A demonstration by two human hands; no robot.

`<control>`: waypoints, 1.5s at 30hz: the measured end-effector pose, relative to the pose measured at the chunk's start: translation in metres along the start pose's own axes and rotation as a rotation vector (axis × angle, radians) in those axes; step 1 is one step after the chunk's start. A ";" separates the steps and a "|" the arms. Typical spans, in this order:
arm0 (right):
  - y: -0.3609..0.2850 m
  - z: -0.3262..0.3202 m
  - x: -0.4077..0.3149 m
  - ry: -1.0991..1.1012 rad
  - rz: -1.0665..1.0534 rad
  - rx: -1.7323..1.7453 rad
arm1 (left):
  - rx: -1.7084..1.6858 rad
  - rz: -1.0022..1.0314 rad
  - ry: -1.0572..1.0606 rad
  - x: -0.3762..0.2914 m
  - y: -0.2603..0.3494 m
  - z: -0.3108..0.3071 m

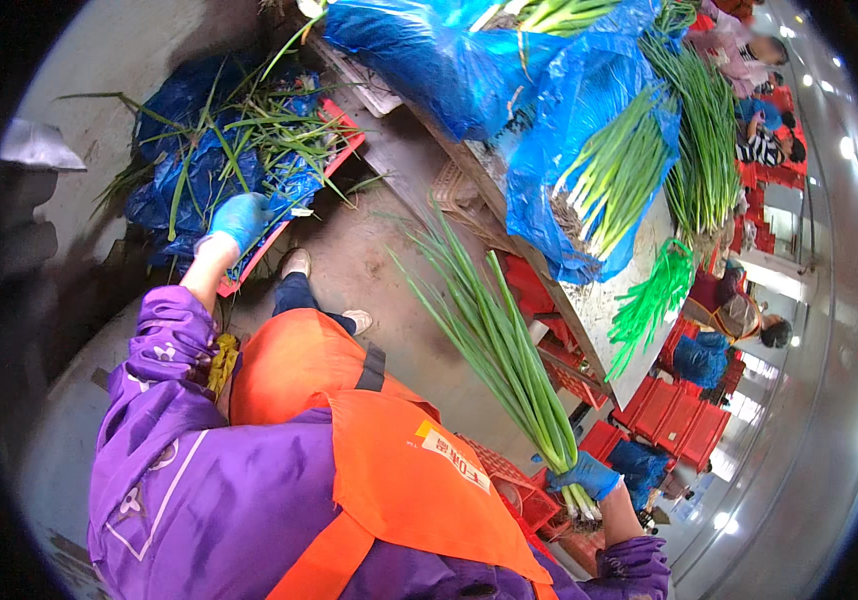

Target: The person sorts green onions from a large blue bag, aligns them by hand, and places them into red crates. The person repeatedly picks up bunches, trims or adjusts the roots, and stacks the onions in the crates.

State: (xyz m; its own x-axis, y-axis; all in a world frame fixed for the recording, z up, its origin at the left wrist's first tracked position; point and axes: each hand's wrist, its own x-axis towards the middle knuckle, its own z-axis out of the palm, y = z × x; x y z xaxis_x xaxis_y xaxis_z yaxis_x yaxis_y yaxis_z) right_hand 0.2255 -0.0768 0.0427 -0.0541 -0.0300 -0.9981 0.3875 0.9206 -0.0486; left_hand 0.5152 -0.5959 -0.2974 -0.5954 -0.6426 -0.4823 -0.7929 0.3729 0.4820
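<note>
My right hand, in a blue glove, is closed around a bunch of green onions just above the white root ends. The long leaves point up and left, over the floor. On the left, my left hand, also gloved in blue, is over the near edge of a red crate lined with blue plastic and heaped with loose onion leaves. Its fingers are partly hidden, and I cannot tell whether they grip anything. A bundle of green onions lies on blue plastic on the table.
The metal-topped table holds green plastic ties, another onion pile and a blue plastic bag. A woven basket and a red crate are under it. Red crates and several people are beyond.
</note>
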 end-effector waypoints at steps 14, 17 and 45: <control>-0.013 0.006 0.001 -0.046 0.025 -0.140 | -0.399 0.713 -0.090 0.024 0.163 0.086; -0.012 0.009 0.000 -0.043 0.016 -0.083 | -0.260 0.744 -0.232 0.026 0.175 0.078; -0.008 0.040 -0.013 0.016 -0.096 -0.315 | 0.068 1.069 -0.346 0.041 0.218 0.100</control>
State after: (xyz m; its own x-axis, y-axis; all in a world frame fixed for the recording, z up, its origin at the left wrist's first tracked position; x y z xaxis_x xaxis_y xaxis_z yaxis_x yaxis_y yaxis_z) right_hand 0.2596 -0.0995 0.0549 -0.0917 -0.1185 -0.9887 0.0767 0.9891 -0.1257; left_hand 0.3053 -0.4739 -0.2851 -0.9690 0.2454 -0.0278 0.1471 0.6636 0.7335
